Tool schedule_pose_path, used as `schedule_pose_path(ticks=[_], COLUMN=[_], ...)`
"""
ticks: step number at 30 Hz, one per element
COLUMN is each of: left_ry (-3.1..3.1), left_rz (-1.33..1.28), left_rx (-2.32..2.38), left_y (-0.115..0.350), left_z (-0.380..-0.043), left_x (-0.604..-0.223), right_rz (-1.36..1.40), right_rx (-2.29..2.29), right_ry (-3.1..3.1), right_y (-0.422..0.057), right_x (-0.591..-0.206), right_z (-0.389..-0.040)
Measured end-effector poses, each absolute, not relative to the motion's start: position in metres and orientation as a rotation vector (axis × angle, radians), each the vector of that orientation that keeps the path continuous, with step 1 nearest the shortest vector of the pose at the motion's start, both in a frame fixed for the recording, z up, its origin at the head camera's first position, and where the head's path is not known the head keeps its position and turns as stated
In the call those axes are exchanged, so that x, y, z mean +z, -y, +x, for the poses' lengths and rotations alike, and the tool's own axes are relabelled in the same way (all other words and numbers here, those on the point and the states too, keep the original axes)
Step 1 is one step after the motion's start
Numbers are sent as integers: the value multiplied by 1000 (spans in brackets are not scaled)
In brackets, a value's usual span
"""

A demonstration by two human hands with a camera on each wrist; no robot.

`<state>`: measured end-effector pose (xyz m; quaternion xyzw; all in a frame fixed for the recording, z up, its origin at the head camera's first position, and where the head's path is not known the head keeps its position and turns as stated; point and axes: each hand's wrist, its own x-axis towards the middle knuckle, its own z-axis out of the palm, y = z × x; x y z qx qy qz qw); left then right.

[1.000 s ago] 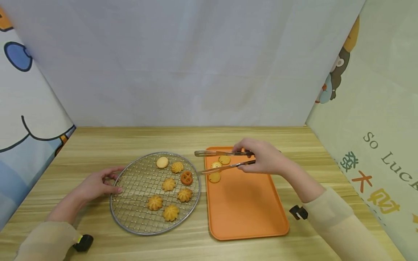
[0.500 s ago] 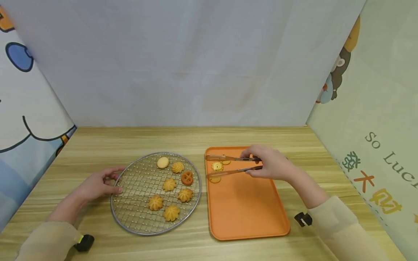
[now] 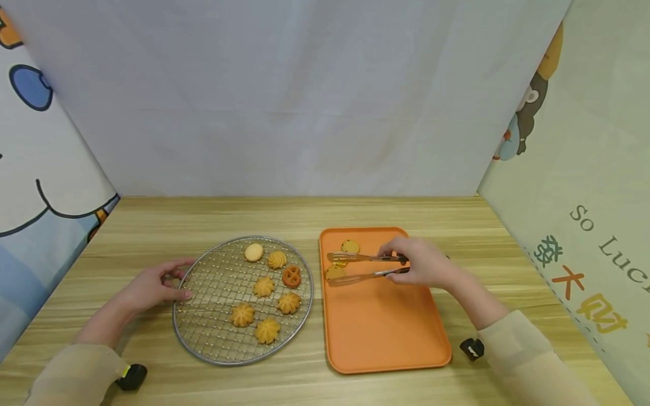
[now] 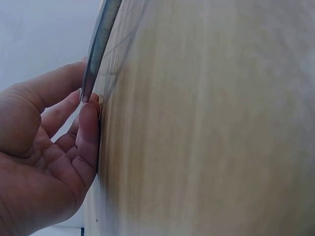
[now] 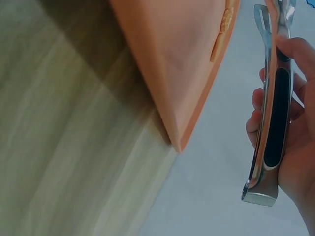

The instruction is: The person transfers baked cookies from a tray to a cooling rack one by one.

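Observation:
My left hand (image 3: 149, 288) holds the left edge of a round wire rack (image 3: 238, 363), thumb over the metal rim (image 4: 100, 46) and fingers beneath. Several cookies lie on the rack's right half: flower-shaped ones (image 3: 267, 331), a swirl (image 3: 277, 259), a plain oval one (image 3: 254, 252) and a pretzel-shaped one (image 3: 291, 277). With my right hand (image 3: 424, 262) I grip metal tongs (image 5: 276, 115) by their dark handles. Their tips are apart, pointing left over the far left corner of an orange tray (image 3: 386, 332). Round cookies (image 3: 350, 246) lie there, partly hidden by the tongs.
Rack and tray stand side by side on a wood-grain table (image 3: 223, 217), a narrow strip between them. A pale curtain (image 3: 304, 113) rises behind the table. Printed panels flank it, the right one (image 3: 584, 169) with lettering.
The tongs have moved right and slightly nearer, from across the tray's left edge to above its cookies, and their tips have come closer together. The left hand and rack have stayed put.

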<state>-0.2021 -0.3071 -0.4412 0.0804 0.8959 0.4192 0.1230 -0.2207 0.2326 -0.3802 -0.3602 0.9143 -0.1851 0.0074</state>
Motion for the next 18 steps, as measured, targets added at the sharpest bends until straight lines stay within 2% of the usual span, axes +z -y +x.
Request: schedule_pose_path(ticks=[18], left_ry=[-2607], left_rz=[221], left_rx=[1215], left_y=[308], left_z=[-202], left_x=[-442], right_rz=[-1014], right_rx=[-507], right_ry=[-2850], right_y=[-230], right_x=[-393], right_z=[-229])
